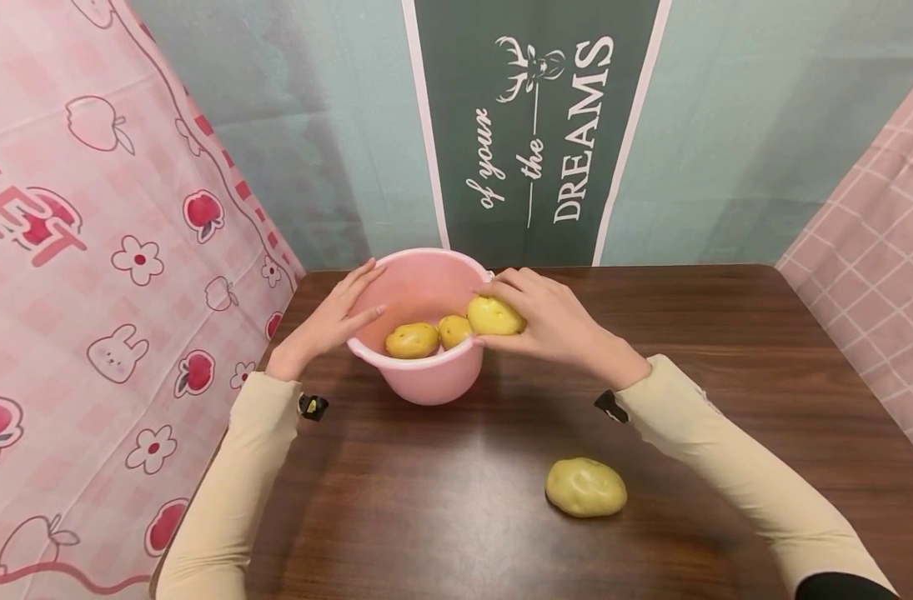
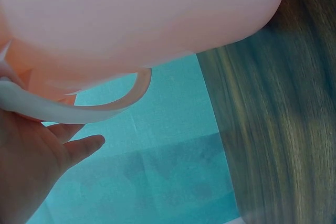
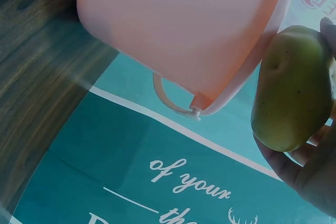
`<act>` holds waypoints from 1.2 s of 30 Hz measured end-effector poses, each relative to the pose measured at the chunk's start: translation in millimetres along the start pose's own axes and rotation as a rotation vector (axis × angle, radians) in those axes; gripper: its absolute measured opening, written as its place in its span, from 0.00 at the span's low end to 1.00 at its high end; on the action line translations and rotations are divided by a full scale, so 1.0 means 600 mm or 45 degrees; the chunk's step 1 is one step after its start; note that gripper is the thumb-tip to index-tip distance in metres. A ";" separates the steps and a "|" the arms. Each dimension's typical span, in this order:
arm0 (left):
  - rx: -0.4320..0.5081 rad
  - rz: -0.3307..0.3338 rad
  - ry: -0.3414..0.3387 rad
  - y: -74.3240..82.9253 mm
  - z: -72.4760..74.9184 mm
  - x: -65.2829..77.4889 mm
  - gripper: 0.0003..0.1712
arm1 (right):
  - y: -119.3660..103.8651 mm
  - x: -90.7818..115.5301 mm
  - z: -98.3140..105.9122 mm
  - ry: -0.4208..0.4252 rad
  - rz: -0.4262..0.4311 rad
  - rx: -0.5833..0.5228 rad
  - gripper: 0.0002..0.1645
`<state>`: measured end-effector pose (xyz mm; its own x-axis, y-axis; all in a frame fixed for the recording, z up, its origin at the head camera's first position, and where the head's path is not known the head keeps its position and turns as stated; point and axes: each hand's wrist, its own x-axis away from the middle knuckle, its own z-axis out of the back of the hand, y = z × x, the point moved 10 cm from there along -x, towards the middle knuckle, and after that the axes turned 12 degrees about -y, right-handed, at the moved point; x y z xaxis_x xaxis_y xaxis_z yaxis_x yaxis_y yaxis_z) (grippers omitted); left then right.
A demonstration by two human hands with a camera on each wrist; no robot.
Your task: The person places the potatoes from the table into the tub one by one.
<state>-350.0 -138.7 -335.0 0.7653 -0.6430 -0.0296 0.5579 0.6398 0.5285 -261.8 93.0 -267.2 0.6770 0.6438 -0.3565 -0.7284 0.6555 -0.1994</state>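
A pink bucket point(image 1: 429, 382) stands on the table with two yellow potatoes, a left one point(image 1: 412, 341) and a right one point(image 1: 454, 331), inside. At its left rim rests my left hand point(image 1: 328, 321), fingers straight and spread, thumb reaching over the opening. The left wrist view shows the bucket's pale handle point(image 2: 84, 114) crossing in front of that hand. My right hand point(image 1: 549, 321) holds another potato point(image 1: 495, 316) at the right rim, between thumb and fingers. In the right wrist view this potato point(image 3: 294, 90) is beside the rim. One more potato point(image 1: 586, 487) lies nearer me on the table.
The dark wooden table point(image 1: 426, 508) ends behind the bucket at a blue-green cloth point(image 1: 336, 125) with a dark lettered panel point(image 1: 531, 125). A pink printed cloth point(image 1: 126, 333) hangs along the left side, and a pink checked cloth point(image 1: 876, 217) along the right.
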 end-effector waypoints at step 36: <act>-0.013 -0.028 0.024 0.004 0.000 -0.001 0.36 | -0.033 -0.036 -0.005 0.003 0.163 0.034 0.36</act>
<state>-348.8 -136.8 -333.6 0.7586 -0.6490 -0.0574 0.5782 0.6299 0.5186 -262.2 64.8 -258.4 0.5785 0.7221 -0.3794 -0.8057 0.5783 -0.1281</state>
